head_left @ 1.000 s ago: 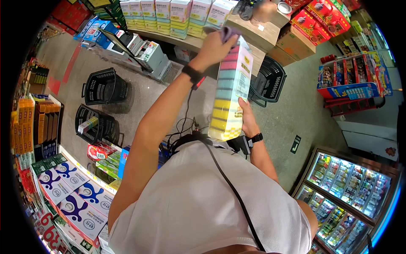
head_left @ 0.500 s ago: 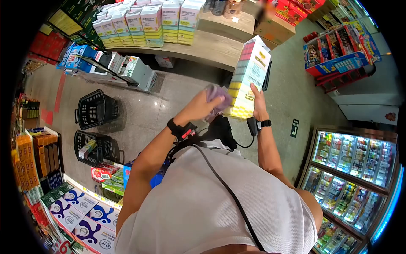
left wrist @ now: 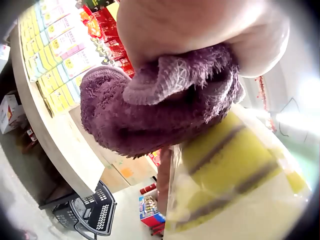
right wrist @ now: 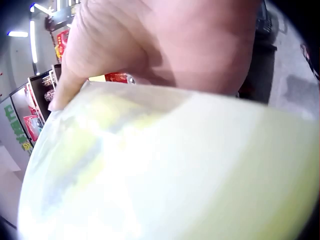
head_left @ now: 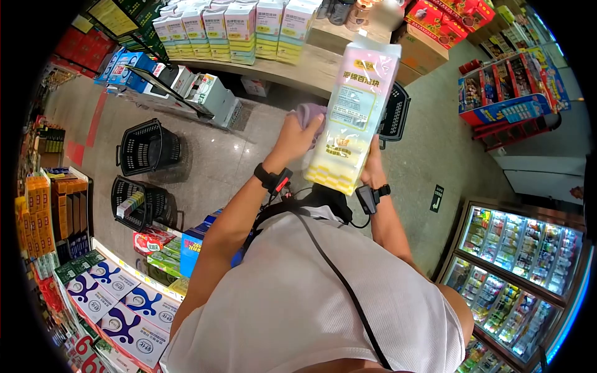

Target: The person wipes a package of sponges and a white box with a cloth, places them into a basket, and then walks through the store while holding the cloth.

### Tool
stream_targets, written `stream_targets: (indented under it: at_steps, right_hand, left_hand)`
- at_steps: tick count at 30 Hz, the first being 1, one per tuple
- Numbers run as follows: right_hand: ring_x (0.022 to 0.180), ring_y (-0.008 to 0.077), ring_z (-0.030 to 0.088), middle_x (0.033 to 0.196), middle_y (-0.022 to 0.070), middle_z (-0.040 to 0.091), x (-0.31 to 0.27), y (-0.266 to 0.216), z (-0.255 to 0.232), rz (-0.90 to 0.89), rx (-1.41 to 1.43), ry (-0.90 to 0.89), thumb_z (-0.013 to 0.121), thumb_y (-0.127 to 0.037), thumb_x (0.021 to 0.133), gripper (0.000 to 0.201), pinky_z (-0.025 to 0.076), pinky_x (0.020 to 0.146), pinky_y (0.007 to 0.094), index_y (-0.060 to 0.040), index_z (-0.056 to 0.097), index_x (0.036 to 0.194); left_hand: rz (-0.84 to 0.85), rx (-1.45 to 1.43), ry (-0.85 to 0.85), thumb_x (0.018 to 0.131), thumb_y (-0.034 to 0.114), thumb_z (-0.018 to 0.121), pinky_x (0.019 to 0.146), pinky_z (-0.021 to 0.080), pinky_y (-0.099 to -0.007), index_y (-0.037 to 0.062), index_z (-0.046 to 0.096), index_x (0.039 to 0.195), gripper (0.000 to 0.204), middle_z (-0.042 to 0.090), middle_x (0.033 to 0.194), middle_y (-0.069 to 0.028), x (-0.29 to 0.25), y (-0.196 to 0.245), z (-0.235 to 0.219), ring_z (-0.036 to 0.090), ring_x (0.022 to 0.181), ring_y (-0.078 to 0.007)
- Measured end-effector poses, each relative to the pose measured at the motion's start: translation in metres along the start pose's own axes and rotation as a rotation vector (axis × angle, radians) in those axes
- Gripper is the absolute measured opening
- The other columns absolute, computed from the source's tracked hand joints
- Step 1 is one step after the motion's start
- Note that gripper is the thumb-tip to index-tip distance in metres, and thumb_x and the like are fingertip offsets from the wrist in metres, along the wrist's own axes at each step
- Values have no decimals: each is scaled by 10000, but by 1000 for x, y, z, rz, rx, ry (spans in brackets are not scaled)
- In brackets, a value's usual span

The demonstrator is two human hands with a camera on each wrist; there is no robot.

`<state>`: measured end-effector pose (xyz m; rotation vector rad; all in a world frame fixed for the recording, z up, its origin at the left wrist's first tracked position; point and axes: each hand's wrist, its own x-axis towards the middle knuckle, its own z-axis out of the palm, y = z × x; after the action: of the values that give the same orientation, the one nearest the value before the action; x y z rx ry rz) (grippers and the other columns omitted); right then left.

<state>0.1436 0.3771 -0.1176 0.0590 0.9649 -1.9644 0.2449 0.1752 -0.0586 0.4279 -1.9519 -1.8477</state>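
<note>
The sponge pack [head_left: 353, 118], a tall clear-wrapped stack of yellow, green and pink sponges with a printed label, was held up in the air in front of the person's chest, tilted with its top leaning away toward the wooden shelf [head_left: 311, 65]. The right hand [head_left: 374, 168] gripped it near the lower right edge, fingers curled behind the wrapper and thumb on the near side; in the right wrist view the palm lay against the blurred plastic. The left hand [head_left: 297, 138] was closed around a bunched purple cloth [head_left: 309, 115] and pressed it against the pack's left side; the left wrist view showed the fuzzy cloth [left wrist: 150, 105] clamped under the fingers and touching the yellow sponges [left wrist: 235, 175] through the wrapper. More packs of the same kind [head_left: 249, 28] stood in a row on the shelf beyond. Two black shopping baskets [head_left: 146, 146] sat on the floor to the left, well apart from the hands, and another black basket [head_left: 397, 112] stood just behind the pack.
</note>
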Motion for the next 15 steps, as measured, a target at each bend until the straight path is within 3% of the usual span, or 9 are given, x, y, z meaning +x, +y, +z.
stream_targets:
  at_steps: [2, 4, 5, 7, 9, 11, 12, 13, 15]
  right_hand:
    - [1199, 315, 542, 1370, 178, 506, -1, 10, -6, 3, 52, -56, 430, -575, 953, 705, 454, 1013, 460, -29, 401, 1399]
    - [1178, 316, 558, 1351, 181, 523, -9, 8, 9, 0, 46, -23, 440, -587, 941, 722, 464, 999, 455, -18, 419, 1385]
    - [1178, 316, 558, 1351, 181, 523, -12, 7, 11, -2, 48, -20, 440, -587, 941, 722, 464, 999, 455, -18, 419, 1385]
    - [1126, 314, 592, 1301, 183, 561, -15, 4, 15, 18, 9, -5, 447, -578, 930, 715, 485, 969, 448, -4, 448, 1357]
    - [1119, 327, 591, 1296, 195, 560, -16, 5, 17, 20, -13, 0, 439, -594, 913, 740, 483, 968, 455, -4, 446, 1360]
    - [1113, 340, 590, 1291, 207, 558, -18, 11, 20, 37, -39, 4, 431, -611, 896, 766, 480, 967, 461, -3, 443, 1363]
    - [1084, 321, 608, 1263, 195, 579, -19, 14, 22, 63, -9, 0, 440, -578, 910, 719, 496, 948, 444, -3, 463, 1340]
    - [1055, 301, 626, 1235, 184, 599, -21, 18, 24, 91, 22, -4, 449, -545, 924, 671, 511, 929, 426, -3, 482, 1318]
    - [1054, 302, 625, 1229, 184, 601, -24, 23, 31, 122, 1, -8, 448, -555, 916, 679, 514, 922, 422, -7, 485, 1315]
  left_hand:
    - [83, 89, -5, 937, 254, 592, 630, 462, -274, -49, 651, 936, 308, 655, 744, -55, 1, -13, 1, 560, 676, -78]
    - [131, 212, 6, 916, 295, 615, 483, 430, -360, -53, 647, 793, 371, 605, 565, -115, 5, -21, -3, 592, 499, -201]
    - [130, 212, 2, 916, 295, 615, 483, 430, -360, -53, 647, 793, 371, 605, 565, -115, 8, -25, -8, 592, 499, -201]
    - [-74, 319, -19, 899, 351, 629, 472, 433, -375, -69, 630, 728, 454, 599, 537, -144, 20, -7, -19, 618, 488, -235]
    - [29, 195, 122, 887, 384, 638, 466, 436, -382, -80, 612, 696, 502, 589, 545, -191, 41, 11, -21, 622, 482, -249]
    - [192, 288, 169, 888, 378, 624, 524, 476, -378, -84, 622, 792, 472, 616, 605, -200, 76, 14, -25, 648, 550, -251]
    - [277, 311, 162, 887, 365, 618, 558, 490, -386, -62, 623, 832, 431, 618, 631, -202, 90, 28, -23, 654, 593, -300]
    - [212, 213, 50, 892, 350, 610, 575, 492, -411, -41, 623, 843, 395, 612, 650, -217, 95, 51, -18, 642, 619, -355]
    - [313, 359, 56, 895, 348, 609, 598, 496, -421, -29, 631, 866, 378, 627, 694, -218, 119, 47, -5, 644, 652, -362]
